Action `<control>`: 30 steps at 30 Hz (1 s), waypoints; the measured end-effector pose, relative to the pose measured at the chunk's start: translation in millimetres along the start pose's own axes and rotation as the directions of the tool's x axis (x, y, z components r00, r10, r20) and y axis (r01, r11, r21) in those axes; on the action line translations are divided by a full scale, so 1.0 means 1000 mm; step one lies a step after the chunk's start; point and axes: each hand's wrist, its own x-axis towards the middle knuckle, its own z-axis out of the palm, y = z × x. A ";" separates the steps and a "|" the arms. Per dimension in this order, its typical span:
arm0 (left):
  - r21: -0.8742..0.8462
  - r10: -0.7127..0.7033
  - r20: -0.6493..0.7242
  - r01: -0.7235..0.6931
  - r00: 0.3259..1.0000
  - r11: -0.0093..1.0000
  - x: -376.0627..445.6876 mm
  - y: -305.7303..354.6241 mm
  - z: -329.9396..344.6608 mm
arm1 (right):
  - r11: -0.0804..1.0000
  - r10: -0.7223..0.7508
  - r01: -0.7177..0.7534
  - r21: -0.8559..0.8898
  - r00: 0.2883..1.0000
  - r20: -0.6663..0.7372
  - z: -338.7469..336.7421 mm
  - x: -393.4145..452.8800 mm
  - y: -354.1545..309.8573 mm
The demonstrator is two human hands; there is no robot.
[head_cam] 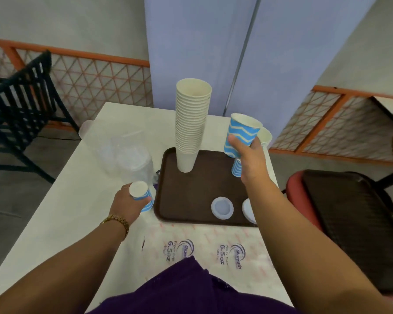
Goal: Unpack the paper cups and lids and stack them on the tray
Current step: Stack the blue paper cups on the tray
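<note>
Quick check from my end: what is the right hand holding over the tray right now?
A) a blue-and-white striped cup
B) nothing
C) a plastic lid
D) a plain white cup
A: the right hand grips a blue-and-white striped cup, raised above the brown tray, while the tall plain white stack stands on the tray untouched.
</note>
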 end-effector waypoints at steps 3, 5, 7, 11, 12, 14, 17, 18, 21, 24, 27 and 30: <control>-0.001 0.003 -0.008 -0.003 1.000 1.000 -0.001 -0.001 0.002 | 0.967 -0.174 0.137 -0.215 0.971 -0.162 -0.026 0.029 -0.017; 0.009 0.001 -0.011 0.000 1.000 1.000 0.000 -0.001 0.003 | 0.940 -0.221 0.147 -0.309 0.950 -0.221 -0.039 0.048 -0.022; 0.015 0.000 -0.013 0.000 1.000 1.000 0.001 -0.001 0.004 | 0.922 -0.205 0.097 -0.375 0.944 -0.259 -0.049 0.065 -0.022; 0.025 -0.003 -0.016 0.004 1.000 1.000 0.002 0.001 0.006 | 0.895 -0.144 -0.001 -0.446 0.946 -0.292 -0.060 0.087 -0.011; 0.023 -0.006 -0.016 0.006 1.000 1.000 0.001 0.002 0.006 | 0.885 -0.130 -0.025 -0.464 0.946 -0.298 -0.061 0.090 -0.008; 0.015 -0.003 -0.013 0.003 1.000 1.000 0.000 0.004 0.006 | 0.876 -0.101 -0.060 -0.479 0.948 -0.303 -0.062 0.093 -0.001; 0.005 0.003 -0.010 -0.003 1.000 1.000 0.000 0.004 0.007 | 0.869 -0.076 -0.091 -0.486 0.946 -0.314 -0.064 0.080 0.013; 0.005 0.001 -0.008 -0.001 1.000 1.000 0.000 0.005 0.007 | 0.879 -0.051 -0.117 -0.462 0.940 -0.336 -0.065 0.073 0.018; 0.007 -0.011 -0.001 0.011 1.000 1.000 0.000 0.005 0.007 | 0.922 0.028 -0.177 -0.345 0.918 -0.396 -0.067 0.047 0.035; 0.003 -0.020 0.005 0.020 1.000 1.000 -0.001 0.006 0.005 | 0.907 0.153 -0.307 -0.290 0.879 -0.451 -0.070 0.024 0.059; -0.013 -0.034 0.032 0.035 0.999 0.999 -0.005 0.008 0.003 | 0.877 0.275 -0.421 -0.230 0.834 -0.478 -0.064 -0.002 0.082; 0.000 -0.066 0.063 0.066 0.996 0.998 -0.010 0.007 0.000 | 0.810 0.339 -0.502 -0.305 0.823 -0.455 -0.041 -0.026 0.099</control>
